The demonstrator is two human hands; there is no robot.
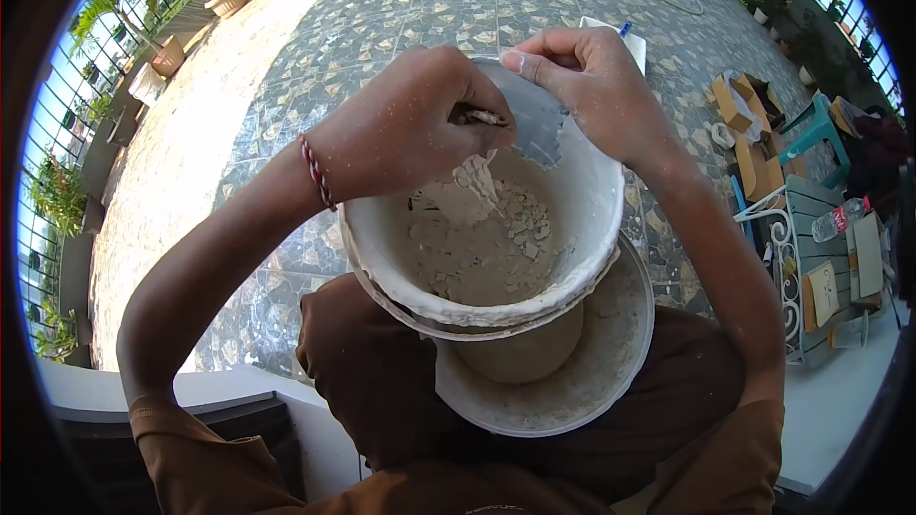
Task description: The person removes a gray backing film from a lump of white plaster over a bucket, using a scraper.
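Note:
A plaster-coated bucket point(596, 219) rests in the person's lap, its rim thick with a white crust. Dried flakes point(520, 219) lie on its bottom. At the far side, a smooth grey-blue patch of inner wall point(539, 129) shows bare, with a jagged crust edge beside it. My left hand point(429, 119) is closed around pieces of dried plaster point(482, 117) above the bucket, and a crumpled piece hangs below it. My right hand point(596, 81) pinches the bucket's far rim between thumb and fingers; white residue marks the thumb.
Under the bucket sits a wider, stained basin point(611, 372) on the lap. Mosaic tile floor point(410, 10) spreads ahead. To the right are cardboard boxes point(754, 133), a teal stool point(819, 138), and a slatted bench point(811, 229) bearing a plastic bottle point(840, 219). Potted plants point(167, 55) line the left railing.

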